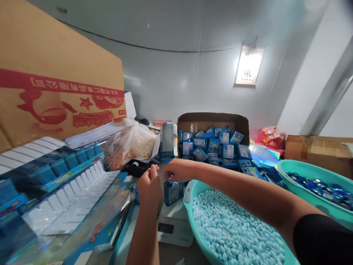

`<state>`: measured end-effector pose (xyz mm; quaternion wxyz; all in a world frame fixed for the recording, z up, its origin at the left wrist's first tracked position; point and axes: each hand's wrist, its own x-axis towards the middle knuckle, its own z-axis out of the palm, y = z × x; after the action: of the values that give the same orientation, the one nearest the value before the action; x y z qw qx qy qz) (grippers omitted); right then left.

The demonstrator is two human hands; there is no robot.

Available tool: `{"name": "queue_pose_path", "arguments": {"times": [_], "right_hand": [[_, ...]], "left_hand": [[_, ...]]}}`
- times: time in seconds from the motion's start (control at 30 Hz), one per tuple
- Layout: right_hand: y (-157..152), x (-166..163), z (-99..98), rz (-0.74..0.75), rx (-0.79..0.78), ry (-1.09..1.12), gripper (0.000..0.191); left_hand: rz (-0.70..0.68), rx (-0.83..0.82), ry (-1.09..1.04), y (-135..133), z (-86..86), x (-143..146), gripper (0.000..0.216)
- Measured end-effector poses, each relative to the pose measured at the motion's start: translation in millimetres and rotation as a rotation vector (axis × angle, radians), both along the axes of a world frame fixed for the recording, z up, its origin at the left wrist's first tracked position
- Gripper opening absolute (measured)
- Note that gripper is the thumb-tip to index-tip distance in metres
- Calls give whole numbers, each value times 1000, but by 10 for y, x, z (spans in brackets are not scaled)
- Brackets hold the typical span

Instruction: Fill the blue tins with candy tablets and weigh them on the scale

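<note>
My left hand (150, 186) is closed in a pinch beside a black tape dispenser (136, 167); what its fingertips hold, if anything, is too small to name. Across from it, my right hand (176, 170) bends down over the top of a small blue box (174, 193), its fingers pinched together. A tiny pale bit shows at those fingertips, but I cannot make it out. The blue box stands upright on a white scale (175, 232). Another blue item is partly hidden behind my left wrist. Below my right forearm sits a turquoise basin (190, 200) full of light-blue candies (234, 228).
A cardboard box (212, 117) heaped with blue boxes (213, 145) stands behind. To the right, another turquoise basin (286, 167) holds shiny blue pieces. At left are white-and-blue display trays (71, 195), a plastic bag (135, 138) and a large carton (60, 66).
</note>
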<state>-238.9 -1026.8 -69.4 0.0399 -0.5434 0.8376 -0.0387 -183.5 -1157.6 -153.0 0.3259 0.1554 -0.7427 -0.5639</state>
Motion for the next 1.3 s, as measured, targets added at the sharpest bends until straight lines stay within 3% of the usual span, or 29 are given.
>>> {"name": "queue_pose_path", "arguments": {"times": [0.37, 0.63, 0.73, 0.9, 1.07, 1.3], "right_hand": [[22, 117, 44, 9, 68, 40, 25], [34, 142, 79, -31, 56, 111, 18], [174, 203, 83, -74, 28, 143, 17], [769, 504, -208, -222, 19, 77, 28], [1299, 745, -640, -444, 232, -181, 40], [1316, 739, -719, -491, 313, -309, 49]], "left_hand": [[51, -79, -46, -73, -20, -33, 43], [72, -50, -13, -70, -2, -32, 43], [53, -50, 1, -86, -8, -30, 43], [35, -46, 30, -103, -1, -23, 45], [-22, -48, 45, -93, 15, -18, 43], [-199, -82, -25, -51, 32, -20, 44]]}}
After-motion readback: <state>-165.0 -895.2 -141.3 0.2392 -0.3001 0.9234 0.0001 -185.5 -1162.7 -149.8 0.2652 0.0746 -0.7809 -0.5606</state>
